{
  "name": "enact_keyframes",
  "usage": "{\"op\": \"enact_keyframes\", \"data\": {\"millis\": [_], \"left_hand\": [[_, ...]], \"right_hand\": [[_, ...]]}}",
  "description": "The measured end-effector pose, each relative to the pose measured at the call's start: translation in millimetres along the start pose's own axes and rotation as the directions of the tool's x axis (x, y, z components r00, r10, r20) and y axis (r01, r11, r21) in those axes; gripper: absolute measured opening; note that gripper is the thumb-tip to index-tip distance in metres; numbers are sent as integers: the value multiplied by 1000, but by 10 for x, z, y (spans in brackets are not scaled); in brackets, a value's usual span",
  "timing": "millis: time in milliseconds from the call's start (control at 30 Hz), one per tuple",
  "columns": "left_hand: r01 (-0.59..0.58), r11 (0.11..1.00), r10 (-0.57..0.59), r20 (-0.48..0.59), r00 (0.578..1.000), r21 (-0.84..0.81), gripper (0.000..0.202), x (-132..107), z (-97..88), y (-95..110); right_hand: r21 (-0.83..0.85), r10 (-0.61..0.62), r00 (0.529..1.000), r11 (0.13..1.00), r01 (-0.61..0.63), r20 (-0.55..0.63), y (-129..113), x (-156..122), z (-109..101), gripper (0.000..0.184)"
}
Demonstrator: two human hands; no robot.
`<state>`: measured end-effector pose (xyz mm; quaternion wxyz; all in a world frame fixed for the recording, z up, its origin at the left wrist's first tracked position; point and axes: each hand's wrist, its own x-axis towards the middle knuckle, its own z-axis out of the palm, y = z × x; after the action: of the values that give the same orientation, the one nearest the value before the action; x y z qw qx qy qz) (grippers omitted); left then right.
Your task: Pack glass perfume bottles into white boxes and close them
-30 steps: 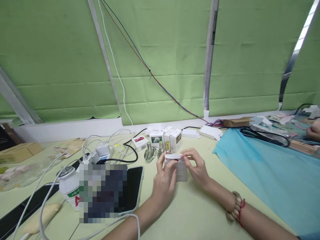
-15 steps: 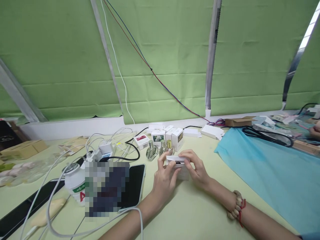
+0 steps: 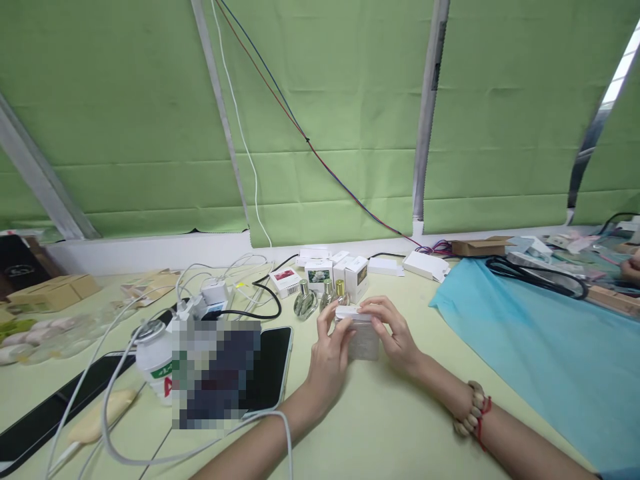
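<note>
Carton (image 3: 363, 341), flap down, contents hidden, clasped by left hand (image 3: 330, 355) and right hand (image 3: 396, 333).

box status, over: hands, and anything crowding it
Left hand and right hand both gripping box, upright on table, top flap down. Three bottles just behind it, phone beside left hand.

Phone (image 3: 274, 359) screen pixelated, white box (image 3: 365, 343) half behind fingers (image 3: 388, 321), co-worker's hand (image 3: 631, 269) cut at edge
</note>
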<state>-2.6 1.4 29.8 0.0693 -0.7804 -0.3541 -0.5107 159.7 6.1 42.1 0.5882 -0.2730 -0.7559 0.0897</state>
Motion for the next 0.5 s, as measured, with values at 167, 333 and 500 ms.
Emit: {"op": "enact_keyframes", "data": {"millis": [167, 333, 500], "left_hand": [[15, 999, -15, 2, 1000, -32, 28, -28, 18, -19], [112, 989, -107, 55, 993, -97, 29, -26, 13, -26], [187, 954, -159, 135, 978, -233, 22, -8, -11, -40]], "right_hand": [[-8, -15, 1000, 1000, 15, 12, 35, -5, -8, 23], [-48, -49, 999, 998, 50, 9, 42, 5, -10, 21], [-95, -15, 1000, 995, 13, -19, 8, 26, 9, 8]]}}
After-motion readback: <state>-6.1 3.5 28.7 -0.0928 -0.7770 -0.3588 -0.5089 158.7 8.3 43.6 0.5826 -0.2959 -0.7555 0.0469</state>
